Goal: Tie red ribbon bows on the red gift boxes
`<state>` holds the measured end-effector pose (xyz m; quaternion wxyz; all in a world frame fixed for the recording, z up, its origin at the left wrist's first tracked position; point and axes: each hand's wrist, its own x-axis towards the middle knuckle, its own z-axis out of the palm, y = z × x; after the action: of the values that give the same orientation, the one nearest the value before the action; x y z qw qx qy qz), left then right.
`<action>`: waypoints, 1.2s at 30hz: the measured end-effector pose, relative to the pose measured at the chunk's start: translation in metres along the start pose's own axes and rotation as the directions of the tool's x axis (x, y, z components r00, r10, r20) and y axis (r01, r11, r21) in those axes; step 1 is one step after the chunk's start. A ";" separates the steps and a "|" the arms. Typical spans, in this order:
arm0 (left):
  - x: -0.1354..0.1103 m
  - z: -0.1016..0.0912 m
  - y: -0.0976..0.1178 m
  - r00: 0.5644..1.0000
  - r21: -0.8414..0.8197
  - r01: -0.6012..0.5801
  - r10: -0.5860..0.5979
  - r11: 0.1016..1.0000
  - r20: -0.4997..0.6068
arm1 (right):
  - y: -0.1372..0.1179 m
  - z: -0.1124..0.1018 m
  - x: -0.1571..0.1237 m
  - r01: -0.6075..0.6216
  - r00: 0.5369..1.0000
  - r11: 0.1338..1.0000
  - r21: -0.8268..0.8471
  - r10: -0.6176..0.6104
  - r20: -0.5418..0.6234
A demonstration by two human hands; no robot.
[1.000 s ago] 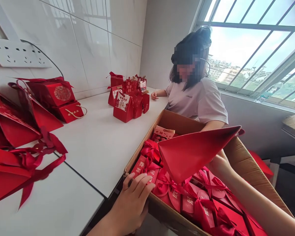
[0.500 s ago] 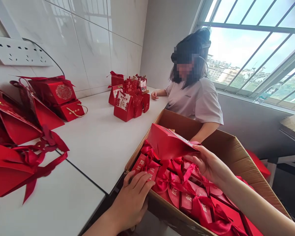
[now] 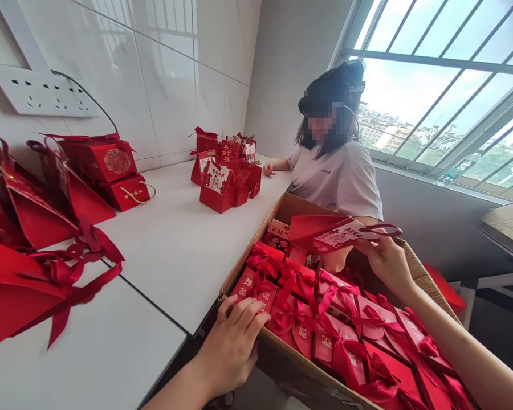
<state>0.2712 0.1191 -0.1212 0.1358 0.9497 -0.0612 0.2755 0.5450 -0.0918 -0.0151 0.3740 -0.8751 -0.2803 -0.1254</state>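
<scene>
Head view. Landmark: the open cardboard carton (image 3: 290, 378).

Right hand (image 3: 387, 259): closed on the narrow top end of a red double-happiness gift box (image 3: 310, 229), just by its dark red ribbon loop (image 3: 397, 230). The gift box is in the air over the carton's far half, tipped on its side, printed label partly showing. From the right hand it extends toward the carton's surface-side wall. Long axis runs roughly crosswise to the carton: narrow looped end at the hand, broad base pointing away from it, toward the white surface (image 3: 183, 250).

Left hand (image 3: 237, 341): well apart from the held box, at the carton's near corner on the surface side. Fingers bent over the rim; whether they grip or merely rest, cannot tell. The right hand is plainly the nearer one, being the one holding.

Below the held box, inside the carton: a co-worker's hand (image 3: 336, 260), near its underside; touching or not, unclear. Ribbon-tied red boxes (image 3: 325, 341) fill the carton's near part. A printed box (image 3: 277, 234) stands by the carton's far surface-side wall, just beside the held box's base end.

Beyond the carton's surface-side wall, a cluster of red gift boxes (image 3: 216, 196) stands on the surface.
</scene>
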 end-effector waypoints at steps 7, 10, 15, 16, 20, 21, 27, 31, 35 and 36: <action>-0.001 0.000 0.000 1.000 -0.017 -0.001 0.002 1.000 0.024 | 0.025 0.018 0.002 0.129 0.972 0.963 -0.236 -0.075 0.224; -0.001 -0.001 0.000 0.999 -0.019 0.001 0.000 1.000 0.034 | 0.029 0.038 -0.002 0.134 0.935 0.963 -0.233 -0.045 0.351; -0.001 -0.002 0.000 0.999 -0.018 0.005 -0.004 1.000 0.046 | 0.031 0.054 0.002 0.142 0.864 0.969 -0.203 -0.021 0.503; -0.001 -0.002 0.000 0.999 -0.014 0.003 -0.002 1.000 0.046 | 0.030 0.053 0.004 0.144 0.851 0.969 -0.199 -0.019 0.525; -0.001 0.000 -0.001 0.999 0.006 -0.016 0.016 1.000 0.035 | 0.027 0.049 0.011 0.151 0.803 0.968 -0.199 -0.003 0.596; -0.001 0.000 -0.001 0.999 0.010 -0.022 0.022 1.000 0.032 | 0.027 0.049 0.011 0.154 0.792 0.967 -0.204 0.003 0.611; -0.001 0.000 -0.002 0.999 0.026 -0.043 0.043 0.999 0.014 | 0.020 0.052 0.012 0.193 0.738 0.947 -0.258 0.033 0.674; -0.001 0.000 -0.002 0.999 0.031 -0.052 0.052 0.998 0.001 | 0.012 0.049 0.016 0.229 0.721 0.921 -0.315 0.057 0.690; -0.001 -0.001 -0.002 0.998 0.037 -0.056 0.056 0.998 0.000 | 0.005 0.049 0.018 0.283 0.704 0.904 -0.320 0.031 0.710; 0.000 -0.001 -0.002 0.998 0.039 -0.059 0.059 0.997 -0.002 | 0.004 0.050 0.018 0.299 0.702 0.898 -0.322 0.022 0.712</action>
<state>0.2707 0.1211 -0.1210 0.1090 0.9496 -0.0836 0.2818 0.5628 -0.0504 -0.0443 0.0348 -0.8907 -0.4340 0.1304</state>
